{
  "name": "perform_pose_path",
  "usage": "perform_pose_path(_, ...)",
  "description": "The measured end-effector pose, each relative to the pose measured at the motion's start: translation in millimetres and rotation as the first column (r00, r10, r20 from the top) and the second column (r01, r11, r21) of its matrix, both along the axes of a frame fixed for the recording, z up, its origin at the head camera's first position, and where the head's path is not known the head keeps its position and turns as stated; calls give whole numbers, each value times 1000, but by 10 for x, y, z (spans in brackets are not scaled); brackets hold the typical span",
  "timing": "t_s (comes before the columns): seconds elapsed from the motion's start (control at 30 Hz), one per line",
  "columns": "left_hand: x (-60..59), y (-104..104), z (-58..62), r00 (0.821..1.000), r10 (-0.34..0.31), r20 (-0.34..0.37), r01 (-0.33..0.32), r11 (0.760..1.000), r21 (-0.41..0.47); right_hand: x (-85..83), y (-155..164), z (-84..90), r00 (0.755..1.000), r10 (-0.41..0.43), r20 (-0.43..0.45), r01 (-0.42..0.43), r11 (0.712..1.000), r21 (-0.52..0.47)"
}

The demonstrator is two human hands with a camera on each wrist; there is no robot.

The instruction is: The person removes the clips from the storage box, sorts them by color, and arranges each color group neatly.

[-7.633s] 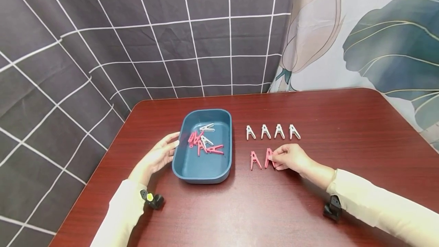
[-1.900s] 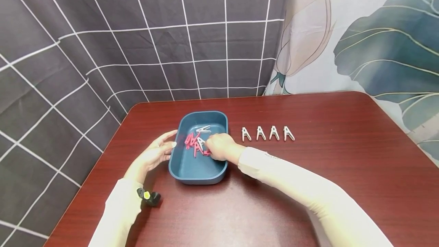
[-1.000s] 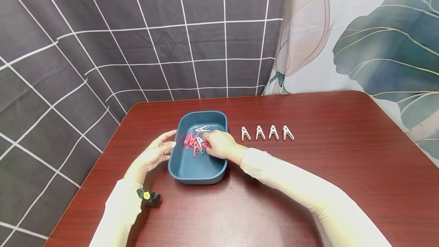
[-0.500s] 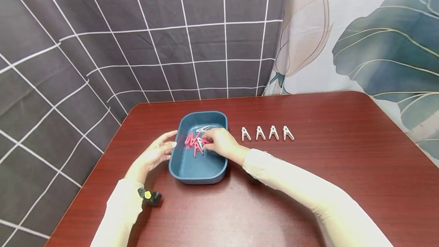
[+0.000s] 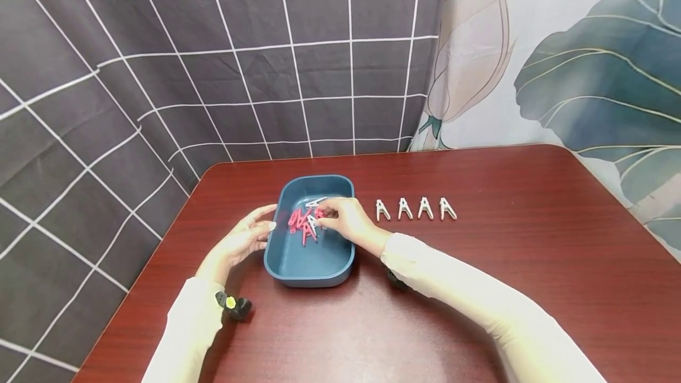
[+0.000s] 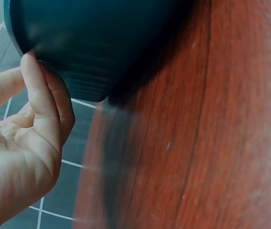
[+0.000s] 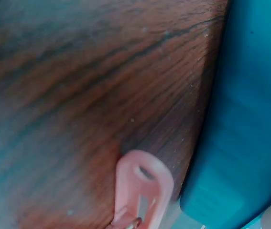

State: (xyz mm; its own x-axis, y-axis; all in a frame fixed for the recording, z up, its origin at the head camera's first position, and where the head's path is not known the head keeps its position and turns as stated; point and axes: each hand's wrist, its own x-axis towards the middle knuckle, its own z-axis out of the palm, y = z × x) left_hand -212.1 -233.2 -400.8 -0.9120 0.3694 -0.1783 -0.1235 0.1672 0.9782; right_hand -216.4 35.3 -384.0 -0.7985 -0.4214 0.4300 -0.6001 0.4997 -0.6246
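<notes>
no writing or brand shows anywhere. nearest, the left hand (image 5: 242,243) rests with relaxed fingers (image 6: 39,90) against the left outer wall of the blue tray (image 5: 289,265) on the red-brown table (image 5: 479,265). the right hand (image 5: 344,220) reaches into the tray, fingertips curled together over the heap of pink clips (image 5: 299,221); it appears to pinch a pink clip (image 5: 319,213), though the grasp is partly hidden. in the right wrist view a pink clip (image 7: 142,191) lies on the table just beside the tray wall (image 7: 250,119). a white clip (image 5: 315,201) sits at the far end of the tray. beyond, four white clips (image 5: 414,208) stand in a row. since 7.6 seconds ago the two pink clips right of the tray are no longer seen from the head camera, and the right hand has moved into the tray.
</notes>
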Motion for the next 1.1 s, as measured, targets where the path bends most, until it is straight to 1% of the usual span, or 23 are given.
perform_pose_path(0.07, -1, -1, -6, 1000, -6, -2, 6, 1000, 14, -3, 5, -2, 1000, -2, 2, 2, 1000, -20)
perform_pose_path(0.23, -1, 1, -36, 1000, -7, -1, 7, 999, 34, -12, 16, -10, 999, -6, 53, 9, 999, -52)
perform_pose_path(0.4, -5, 7, -28, 1000, -4, 3, 4, 1000, 17, -10, 18, 5, 996, 3, 92, 5, 996, -84)
perform_pose_path(0.57, -9, 6, -10, 1000, 1, 7, -1, 1000, 6, 19, 24, 23, 988, 3, 152, 20, 988, -151)
perform_pose_path(0.7, -15, -5, -23, 1000, 12, 13, -12, 1000, 7, 74, 30, 51, 979, 19, 204, 25, 977, -211)
perform_pose_path(0.9, -32, -13, -37, 1000, 4, 9, -4, 1000, 18, 149, 57, 87, 963, 67, 259, 19, 949, -315)
perform_pose_path(1.1, -35, -18, -58, 1000, 3, 14, -3, 999, 39, 214, 126, 97, 947, 91, 307, 29, 930, -366)
